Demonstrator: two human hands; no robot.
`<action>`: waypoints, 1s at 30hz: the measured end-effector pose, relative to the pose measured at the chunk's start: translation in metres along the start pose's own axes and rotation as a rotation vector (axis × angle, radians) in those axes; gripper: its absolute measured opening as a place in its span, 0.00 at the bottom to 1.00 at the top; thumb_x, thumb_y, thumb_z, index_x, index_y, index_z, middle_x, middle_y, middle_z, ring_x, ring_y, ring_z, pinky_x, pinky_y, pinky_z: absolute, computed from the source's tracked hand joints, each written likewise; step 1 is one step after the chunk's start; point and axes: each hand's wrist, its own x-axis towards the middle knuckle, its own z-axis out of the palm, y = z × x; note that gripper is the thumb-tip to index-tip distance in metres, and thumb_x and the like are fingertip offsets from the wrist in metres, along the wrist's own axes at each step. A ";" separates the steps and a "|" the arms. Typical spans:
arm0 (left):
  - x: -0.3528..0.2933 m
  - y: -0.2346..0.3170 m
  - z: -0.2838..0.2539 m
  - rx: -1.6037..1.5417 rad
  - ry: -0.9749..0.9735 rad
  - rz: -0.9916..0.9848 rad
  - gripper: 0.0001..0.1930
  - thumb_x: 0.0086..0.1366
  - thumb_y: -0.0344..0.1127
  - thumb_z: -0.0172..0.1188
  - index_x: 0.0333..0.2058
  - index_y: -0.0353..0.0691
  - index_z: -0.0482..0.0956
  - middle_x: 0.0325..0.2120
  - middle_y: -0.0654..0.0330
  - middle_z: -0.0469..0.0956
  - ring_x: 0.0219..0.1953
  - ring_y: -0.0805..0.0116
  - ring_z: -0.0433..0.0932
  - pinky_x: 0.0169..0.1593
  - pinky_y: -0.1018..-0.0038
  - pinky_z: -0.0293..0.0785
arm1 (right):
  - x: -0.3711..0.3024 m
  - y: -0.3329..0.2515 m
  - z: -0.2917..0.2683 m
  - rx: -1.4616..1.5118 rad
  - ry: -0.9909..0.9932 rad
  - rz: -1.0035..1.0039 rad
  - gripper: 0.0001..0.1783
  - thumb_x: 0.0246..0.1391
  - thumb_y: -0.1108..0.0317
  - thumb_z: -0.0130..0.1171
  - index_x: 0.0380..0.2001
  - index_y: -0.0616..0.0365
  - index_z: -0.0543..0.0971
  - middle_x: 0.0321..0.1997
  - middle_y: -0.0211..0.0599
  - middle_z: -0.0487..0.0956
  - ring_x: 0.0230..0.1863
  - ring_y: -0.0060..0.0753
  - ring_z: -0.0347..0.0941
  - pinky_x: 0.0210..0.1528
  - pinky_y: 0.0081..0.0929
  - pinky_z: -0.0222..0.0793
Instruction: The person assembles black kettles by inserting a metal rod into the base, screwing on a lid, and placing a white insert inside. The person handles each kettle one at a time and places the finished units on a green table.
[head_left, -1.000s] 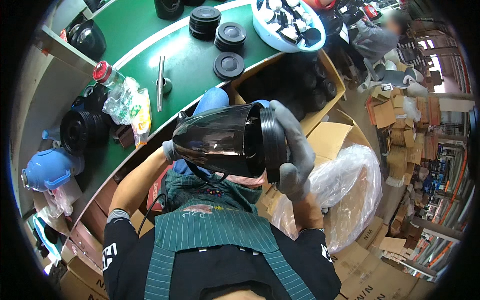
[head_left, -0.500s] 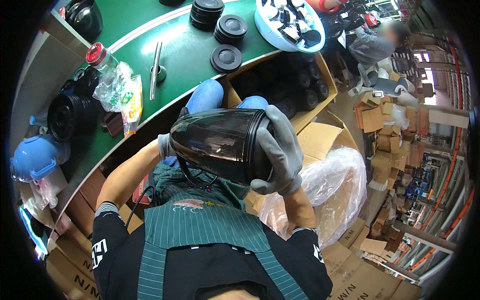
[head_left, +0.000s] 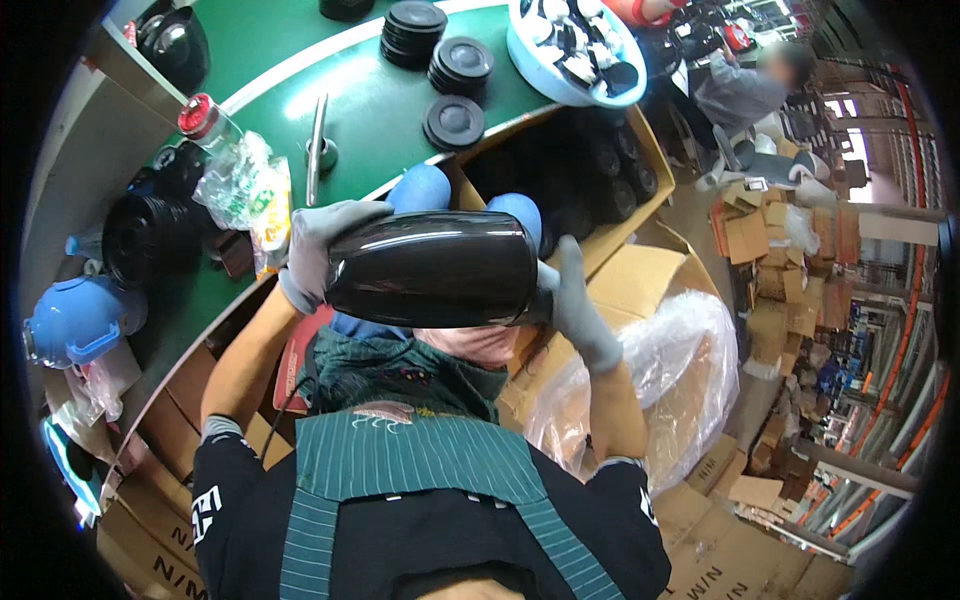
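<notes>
A glossy black jug [head_left: 435,268], wider at one end, lies on its side across my lap in mid-air. My left hand [head_left: 325,248], in a grey glove, grips its left end with the fingers over the top. At the right end, my gloved right hand [head_left: 578,305] is against the jug, its thumb side raised and its other fingers partly hidden by the jug. The jug's handle is out of sight. A striped green apron [head_left: 415,455] covers my front below the jug.
On the green table [head_left: 375,130] stand stacked black lids [head_left: 460,65], a metal rod [head_left: 317,150] and a blue basin [head_left: 575,75] of small parts. A carton of black parts [head_left: 655,150] is ahead right. Clear plastic film [head_left: 690,370] lies right. Another person [head_left: 740,90] sits farther off.
The jug has turned about its long axis, so its handle no longer shows. My left hand came up into view over its end; my right hand shifted at the other end, lower and slightly away.
</notes>
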 end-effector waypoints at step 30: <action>-0.111 -0.058 0.007 -0.773 0.071 -0.718 0.23 0.73 0.41 0.61 0.61 0.33 0.81 0.50 0.52 0.87 0.47 0.60 0.88 0.55 0.66 0.83 | -0.013 0.059 0.014 -0.450 0.118 -0.974 0.50 0.72 0.32 0.49 0.83 0.54 0.53 0.75 0.59 0.68 0.73 0.48 0.66 0.77 0.48 0.57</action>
